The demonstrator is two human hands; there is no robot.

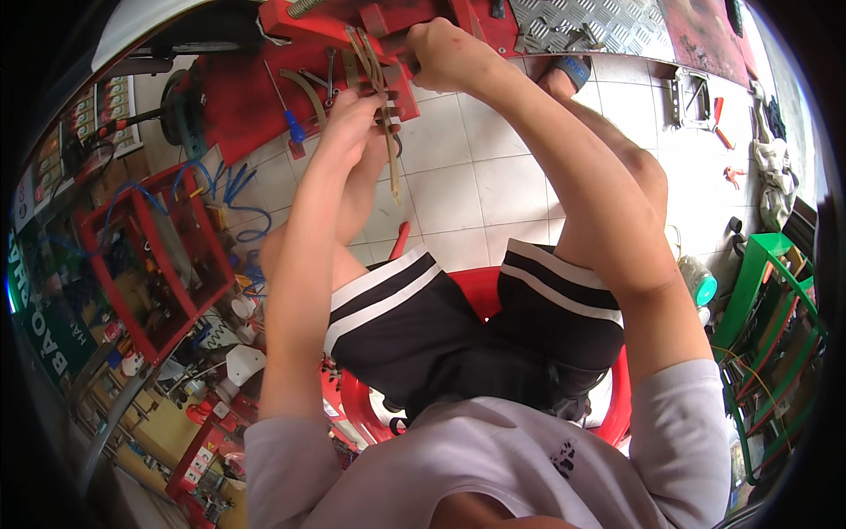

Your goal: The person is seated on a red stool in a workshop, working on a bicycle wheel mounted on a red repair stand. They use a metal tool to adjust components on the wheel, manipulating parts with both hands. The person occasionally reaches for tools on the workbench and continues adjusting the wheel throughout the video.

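Long, thin brownish strips (394, 172) run through my left hand (354, 121), whose fingers are wrapped round them. They reach up to a red metal frame (304, 25) and hang down past my fingers. My right hand (438, 57) is closed in a fist beside the frame, right of the strips' upper ends; what it grips is hidden. On the red bench (238, 79) left of my left hand lie a screwdriver with a blue handle (294, 128), a curved tan strip (306, 95) and a wrench (330, 69).
I sit on a red plastic stool (480, 289) over a tiled floor (458, 189). A checkered metal plate (590, 25) lies at the far right. Blue hose (253, 212) and a red metal rack (141, 322) stand left. A green metal rack (768, 251) and a jar's teal lid (704, 291) are right.
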